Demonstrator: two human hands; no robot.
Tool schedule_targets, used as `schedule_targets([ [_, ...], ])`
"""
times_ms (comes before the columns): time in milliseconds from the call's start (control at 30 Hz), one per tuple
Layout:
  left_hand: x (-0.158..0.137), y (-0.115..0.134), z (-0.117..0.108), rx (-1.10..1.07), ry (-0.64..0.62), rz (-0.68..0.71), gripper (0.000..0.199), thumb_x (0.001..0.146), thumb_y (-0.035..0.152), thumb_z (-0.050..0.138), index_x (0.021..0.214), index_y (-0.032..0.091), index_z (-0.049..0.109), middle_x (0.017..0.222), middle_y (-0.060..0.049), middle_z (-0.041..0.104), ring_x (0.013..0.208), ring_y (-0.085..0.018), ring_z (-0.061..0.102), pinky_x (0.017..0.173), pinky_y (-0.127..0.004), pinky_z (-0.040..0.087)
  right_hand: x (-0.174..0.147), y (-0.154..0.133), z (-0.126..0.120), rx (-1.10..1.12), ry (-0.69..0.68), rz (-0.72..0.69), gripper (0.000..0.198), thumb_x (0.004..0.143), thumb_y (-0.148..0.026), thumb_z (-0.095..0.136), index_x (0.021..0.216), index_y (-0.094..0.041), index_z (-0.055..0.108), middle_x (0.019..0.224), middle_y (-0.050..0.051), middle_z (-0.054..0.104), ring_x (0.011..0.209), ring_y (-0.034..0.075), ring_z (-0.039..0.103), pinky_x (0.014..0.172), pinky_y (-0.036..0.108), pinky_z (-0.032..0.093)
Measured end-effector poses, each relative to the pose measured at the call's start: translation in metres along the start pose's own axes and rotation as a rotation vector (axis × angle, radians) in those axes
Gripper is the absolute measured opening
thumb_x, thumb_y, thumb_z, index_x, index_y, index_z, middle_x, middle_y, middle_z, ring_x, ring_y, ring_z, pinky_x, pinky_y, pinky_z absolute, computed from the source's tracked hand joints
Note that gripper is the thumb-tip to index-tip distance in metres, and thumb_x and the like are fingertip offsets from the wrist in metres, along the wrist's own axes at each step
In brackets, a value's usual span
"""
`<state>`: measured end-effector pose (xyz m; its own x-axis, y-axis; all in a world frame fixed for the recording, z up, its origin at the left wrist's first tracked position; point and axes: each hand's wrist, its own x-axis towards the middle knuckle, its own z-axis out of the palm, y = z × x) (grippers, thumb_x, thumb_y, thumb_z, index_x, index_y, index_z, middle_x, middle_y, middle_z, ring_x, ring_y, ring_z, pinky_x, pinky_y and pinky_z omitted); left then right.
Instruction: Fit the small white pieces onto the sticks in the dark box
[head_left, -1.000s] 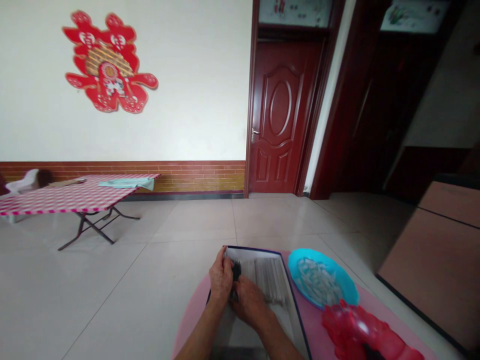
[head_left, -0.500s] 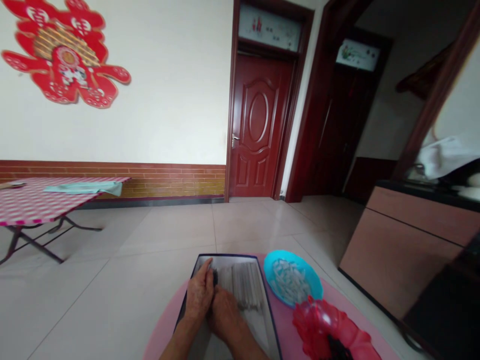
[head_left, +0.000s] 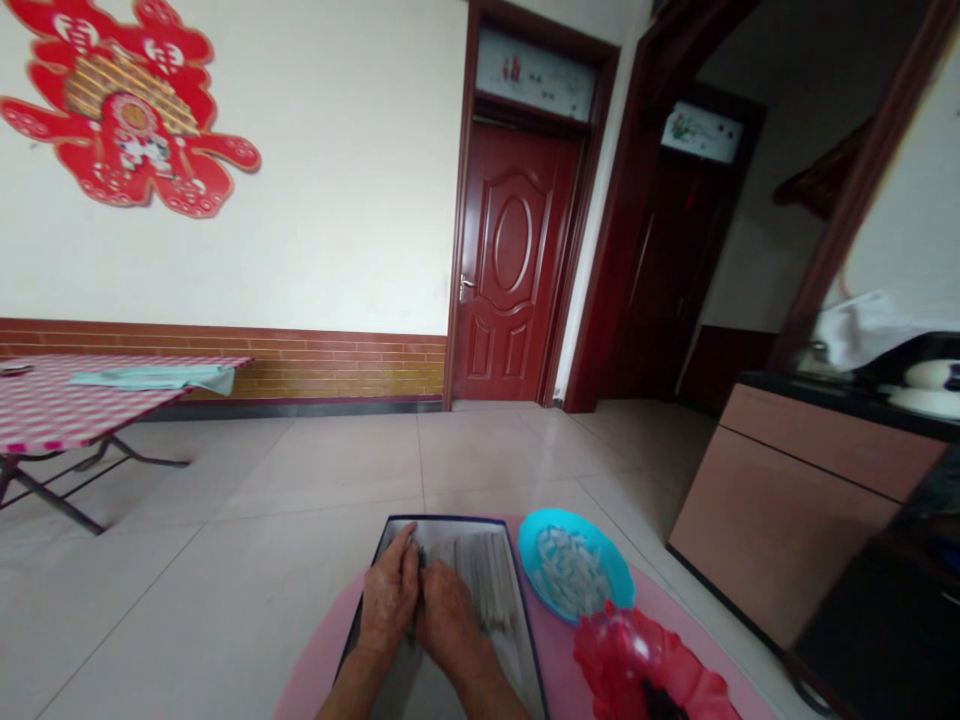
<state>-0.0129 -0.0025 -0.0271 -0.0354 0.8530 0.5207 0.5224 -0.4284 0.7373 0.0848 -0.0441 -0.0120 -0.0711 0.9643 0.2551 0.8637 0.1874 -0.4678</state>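
Observation:
My left hand [head_left: 388,592] and my right hand [head_left: 448,612] meet over the left side of a shallow, dark-rimmed box [head_left: 513,660]. Their fingers are curled together around something small and dark, mostly hidden between them, whose kind I cannot make out. To the right of my hands, thin greyish strips [head_left: 487,578] stand packed side by side in the box. A blue bowl [head_left: 624,580] beside the box holds many small pale, slender pieces [head_left: 571,572].
The box and bowl rest on a round pink table [head_left: 319,640]. A red translucent, scalloped container [head_left: 637,655] is at the near right. Farther off are a checked folding table [head_left: 112,410] at left, a cabinet [head_left: 795,510] at right and a red door [head_left: 514,270].
The view has shifted slightly, so the box and bowl appear a little lower and farther left. My right hand has moved up a little along my left; both stay together.

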Motion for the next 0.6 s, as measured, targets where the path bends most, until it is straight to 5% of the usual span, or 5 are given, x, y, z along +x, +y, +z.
schedule_targets([
  [233, 0.0, 0.002, 0.0, -0.027, 0.028, 0.02, 0.042, 0.091, 0.037, 0.038, 0.114, 0.015, 0.065, 0.094, -0.008, 0.075, 0.076, -0.02, 0.071, 0.071, -0.027, 0.055, 0.014, 0.026, -0.033, -0.102, 0.08, 0.042, 0.026, 0.085, -0.016, 0.045, 0.085, -0.018, 0.071, 0.09, 0.008, 0.07, 0.088, 0.019, 0.062, 0.079, 0.028, 0.043],
  [467, 0.001, 0.003, 0.001, -0.039, 0.046, 0.058, 0.038, 0.09, 0.035, 0.04, 0.111, 0.017, 0.066, 0.092, -0.007, 0.075, 0.083, -0.02, 0.072, 0.074, -0.027, 0.055, 0.005, 0.131, -0.093, -0.202, 0.135, 0.205, 0.028, 0.08, -0.013, 0.044, 0.083, -0.016, 0.071, 0.089, 0.011, 0.071, 0.089, 0.023, 0.062, 0.082, 0.032, 0.042],
  [600, 0.0, 0.0, 0.003, -0.035, 0.05, 0.089, 0.036, 0.09, 0.033, 0.041, 0.111, 0.018, 0.066, 0.096, -0.008, 0.075, 0.085, -0.021, 0.072, 0.079, -0.029, 0.056, -0.016, 0.174, -0.103, -0.245, 0.109, 0.277, 0.023, 0.072, -0.008, 0.05, 0.071, -0.018, 0.07, 0.078, 0.008, 0.071, 0.081, 0.023, 0.063, 0.078, 0.031, 0.042],
])
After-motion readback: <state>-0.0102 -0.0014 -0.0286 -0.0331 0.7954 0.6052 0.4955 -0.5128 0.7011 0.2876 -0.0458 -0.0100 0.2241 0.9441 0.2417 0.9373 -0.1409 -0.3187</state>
